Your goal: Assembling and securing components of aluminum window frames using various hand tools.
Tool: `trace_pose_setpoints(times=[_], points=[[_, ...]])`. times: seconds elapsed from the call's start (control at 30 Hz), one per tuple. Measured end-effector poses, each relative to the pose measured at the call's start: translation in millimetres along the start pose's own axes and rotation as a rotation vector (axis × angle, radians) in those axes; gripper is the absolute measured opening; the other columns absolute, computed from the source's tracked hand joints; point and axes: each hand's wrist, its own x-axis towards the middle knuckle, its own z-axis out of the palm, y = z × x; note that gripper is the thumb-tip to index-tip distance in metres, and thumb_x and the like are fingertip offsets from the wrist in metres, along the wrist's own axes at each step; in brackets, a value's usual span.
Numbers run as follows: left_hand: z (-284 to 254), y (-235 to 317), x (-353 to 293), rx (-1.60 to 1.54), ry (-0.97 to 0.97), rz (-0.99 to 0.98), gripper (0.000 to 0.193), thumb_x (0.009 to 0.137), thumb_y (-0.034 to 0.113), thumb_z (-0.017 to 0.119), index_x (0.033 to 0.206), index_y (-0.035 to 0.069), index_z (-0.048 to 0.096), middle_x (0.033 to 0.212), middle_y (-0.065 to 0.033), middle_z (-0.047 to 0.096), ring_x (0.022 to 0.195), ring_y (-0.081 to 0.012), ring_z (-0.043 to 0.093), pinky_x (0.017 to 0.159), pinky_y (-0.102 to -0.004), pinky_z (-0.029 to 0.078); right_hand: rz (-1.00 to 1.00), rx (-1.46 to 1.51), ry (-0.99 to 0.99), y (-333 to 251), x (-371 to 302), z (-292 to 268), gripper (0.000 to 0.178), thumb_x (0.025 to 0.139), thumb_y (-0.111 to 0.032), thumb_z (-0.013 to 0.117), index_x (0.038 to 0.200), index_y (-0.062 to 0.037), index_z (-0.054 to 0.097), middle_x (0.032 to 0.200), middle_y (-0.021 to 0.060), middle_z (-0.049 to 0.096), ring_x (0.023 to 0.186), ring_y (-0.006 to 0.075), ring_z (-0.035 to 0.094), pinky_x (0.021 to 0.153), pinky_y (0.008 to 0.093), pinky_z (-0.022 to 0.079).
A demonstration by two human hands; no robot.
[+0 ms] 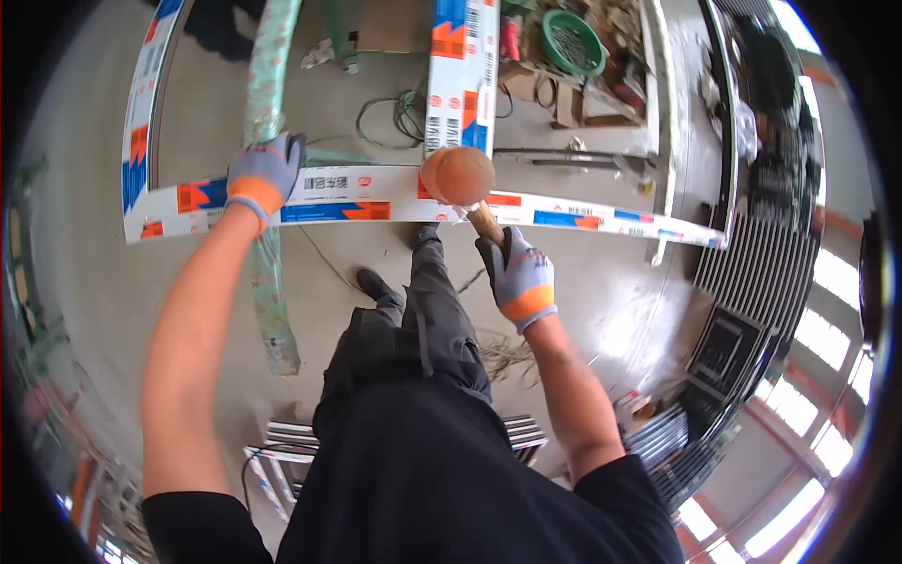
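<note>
A mallet with a rounded orange-brown head and a short wooden handle is in my right hand, its gloved fingers wrapped round the handle. The mallet head appears over the joint where an upright bar meets the near rail of a large frame, whose bars wear white, blue and orange protective film. To the left, my left hand grips that near rail, with dark-coated fingertips over its far side. Both hands wear grey gloves with orange cuffs. The mallet head hides part of the joint.
A green, paint-spattered support bar runs under the frame at left. Beyond the rail, a green bowl of small metal parts sits on a cluttered bench. Green cable lies on the floor. Dark profiles are stacked at right.
</note>
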Motion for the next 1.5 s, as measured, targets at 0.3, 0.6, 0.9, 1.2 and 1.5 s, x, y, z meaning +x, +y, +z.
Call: trace_pose_setpoints(times=[0.3,0.6,0.9,1.2,1.5], points=[[14,19,16,0.004,0.092,-0.038,0.034,0.097,0.035,0.047,0.106,0.009,0.067,0.090,-0.0204,0.069,0.085,-0.0399,0.065,0.078,-0.0478,0.051,0.435,1.115,0.191,82,29,-14,0.018,0.096,-0.023,0.059,0.087,-0.0077,0.054,0.058,-0.0033,0.046,0.045,0.0060,0.042,0.040,0.0229,0.035],[26,24,31,-0.060,0.099,0.006,0.025,0.095,0.021,0.051,0.108,0.006,0.066,0.093,-0.0199,0.068,0.086,-0.0395,0.063,0.081,-0.0457,0.049,0.461,1.209,0.263,150,77,-12,0.015,0.094,-0.019,0.060,0.089,-0.0048,0.057,0.060,-0.0018,0.048,0.044,0.0069,0.043,0.040,0.0232,0.034],[-16,71,53,0.048,-0.260,0.563,0.056,0.059,0.033,0.080,0.104,0.006,0.060,0.091,-0.0135,0.060,0.085,-0.0361,0.059,0.073,-0.0449,0.049,0.394,0.904,0.223,170,121,-36,0.022,0.081,-0.017,0.077,0.080,-0.0046,0.059,0.060,-0.0032,0.052,0.047,0.0046,0.044,0.043,0.0226,0.032],[-21,73,60,-0.001,-0.294,0.569,0.065,0.055,0.044,0.084,0.103,0.005,0.061,0.087,-0.0127,0.063,0.079,-0.0349,0.063,0.069,-0.0429,0.052,0.326,0.701,0.301,168,133,-33,0.027,0.076,-0.018,0.081,0.079,-0.0022,0.059,0.062,-0.0019,0.054,0.054,0.0064,0.044,0.049,0.0247,0.038],[-8,78,61,-0.026,-0.345,0.464,0.066,0.048,0.052,0.086,0.091,0.009,0.063,0.078,-0.0105,0.064,0.070,-0.0335,0.064,0.062,-0.0420,0.052,0.495,0.691,0.247,178,135,-25,0.043,0.072,-0.037,0.084,0.083,-0.0004,0.063,0.066,0.0094,0.064,0.059,0.0195,0.061,0.060,0.0327,0.049]])
